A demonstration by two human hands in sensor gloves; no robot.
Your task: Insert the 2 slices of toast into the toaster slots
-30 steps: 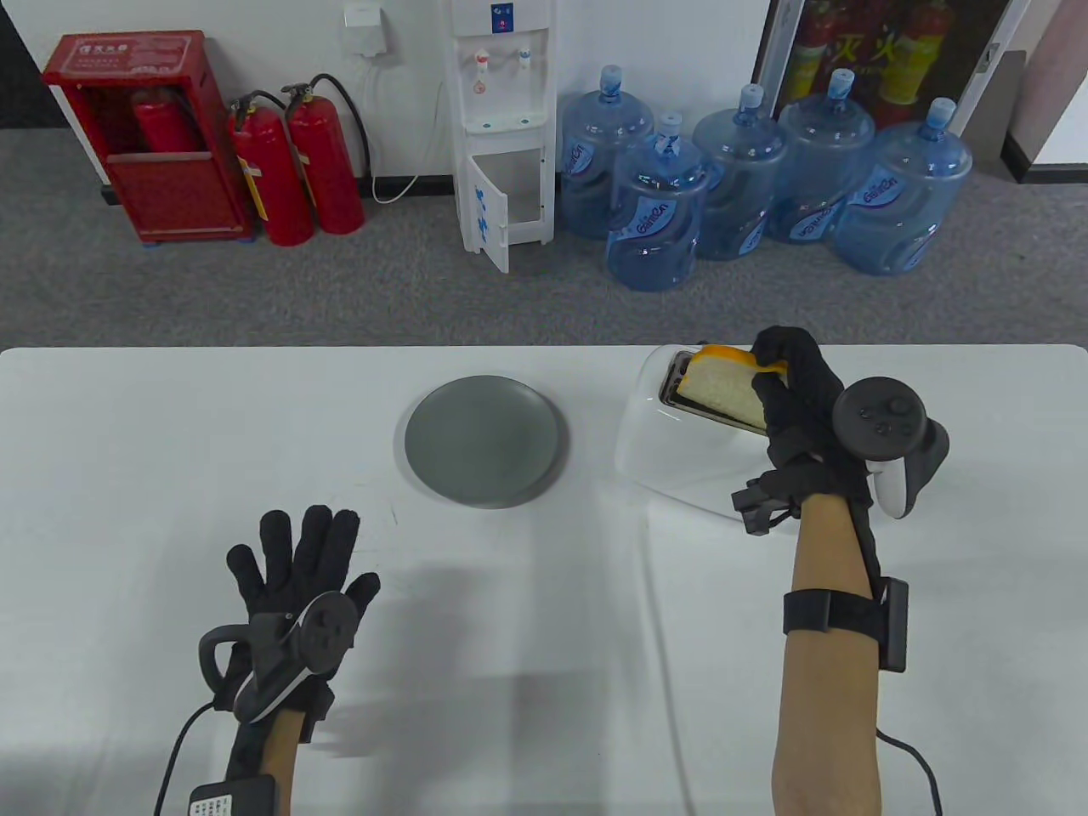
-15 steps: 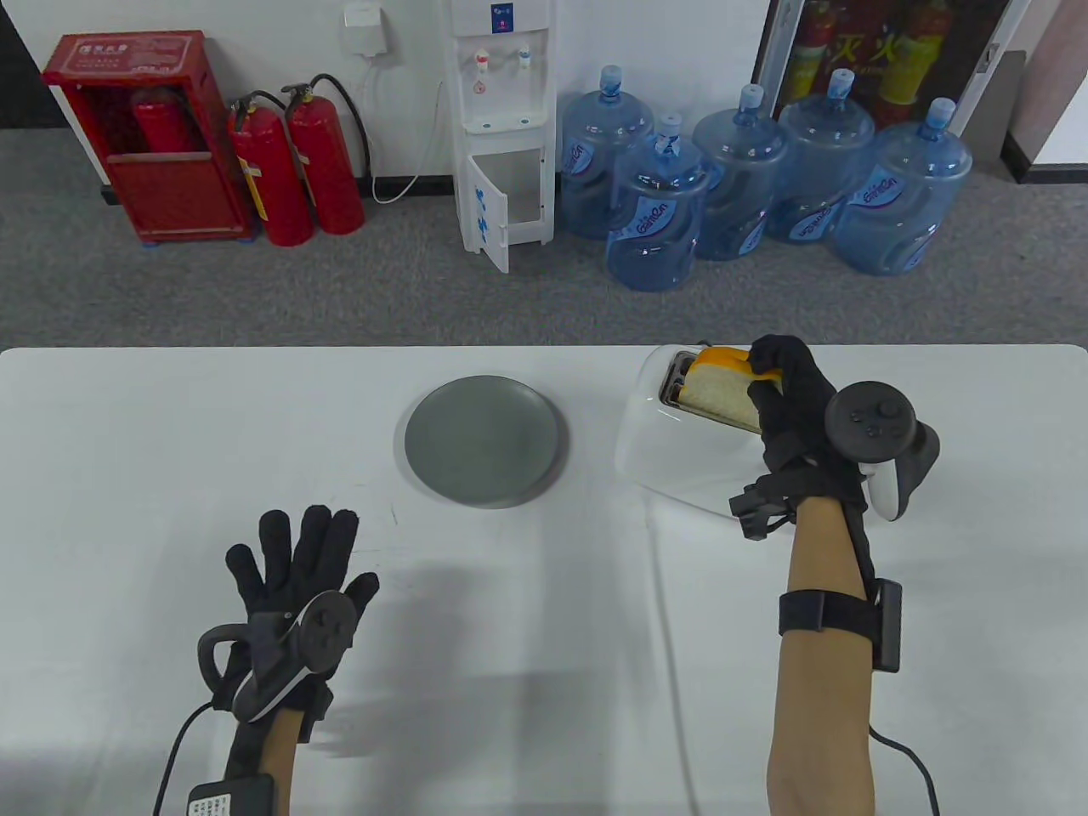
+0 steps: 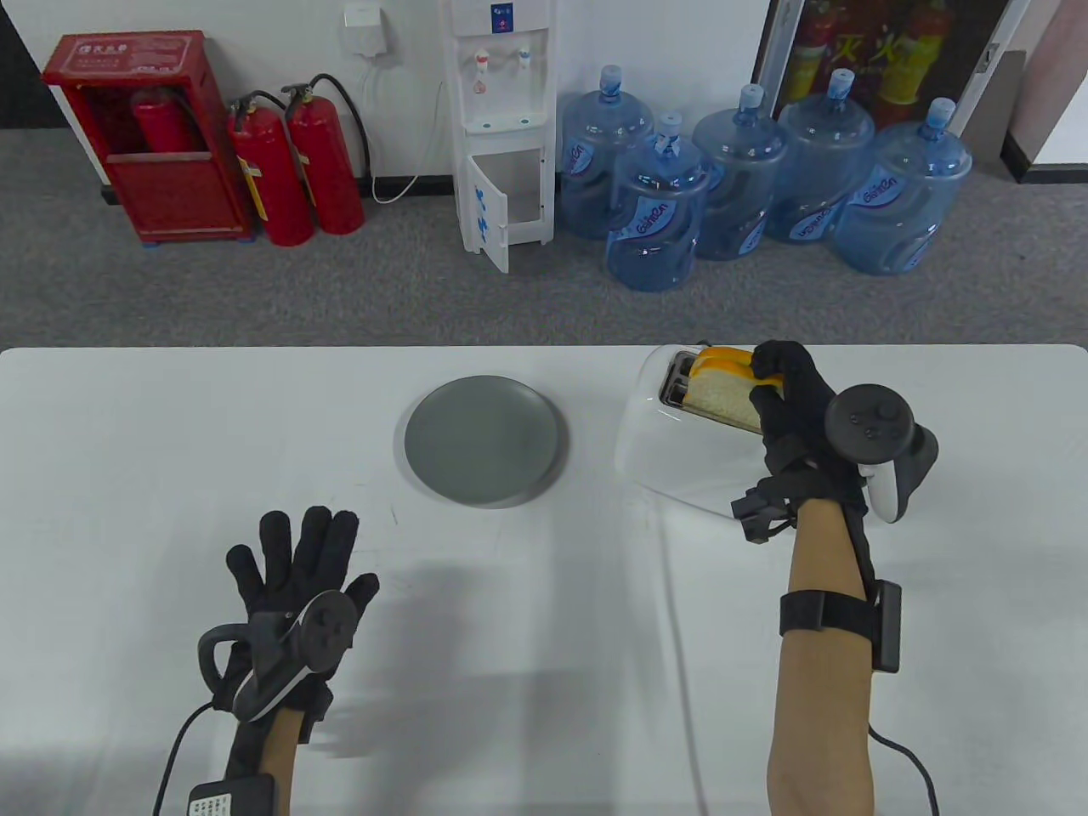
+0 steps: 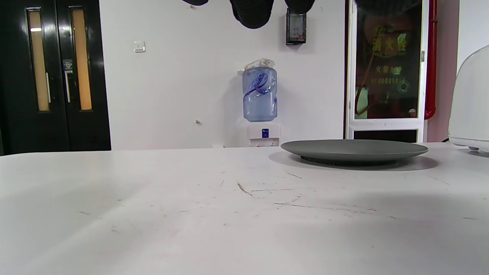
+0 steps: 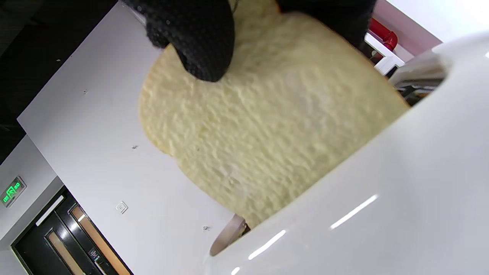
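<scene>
Toast slice [image 3: 721, 398] stands on edge, its lower part sunk into the near slot of the white toaster [image 3: 659, 450], its pale crumb face turned toward the camera of the table view. The right hand [image 3: 795, 399] holds it by its upper right corner: the fingers [image 3: 769, 361] curl over the orange crust from behind, and in the right wrist view a gloved fingertip [image 5: 195, 40] presses on the crumb face near the top of the slice [image 5: 267, 126] while more of the black glove shows behind the far side (so the bread is pinched between front and back). Below that grip the slice passes behind the toaster's glossy rim [image 5: 363, 198] and its bottom edge is hidden.

Just behind it a second slice [image 3: 722, 352] shows as a strip of orange crust above the far slot; how deep it sits cannot be told.

The toaster stands at the far right of the white surface [image 3: 527, 612]. A grey plate [image 3: 484, 439] lies to its left, well apart from it, with nothing on it.

The left hand [image 3: 293, 586] rests near the front left of the surface, fingers straight and spread, holding nothing; in the left wrist view only its dark fingertips [image 4: 252, 13] hang in at the top edge, with the plate [image 4: 353, 151] across the surface beyond them.
</scene>
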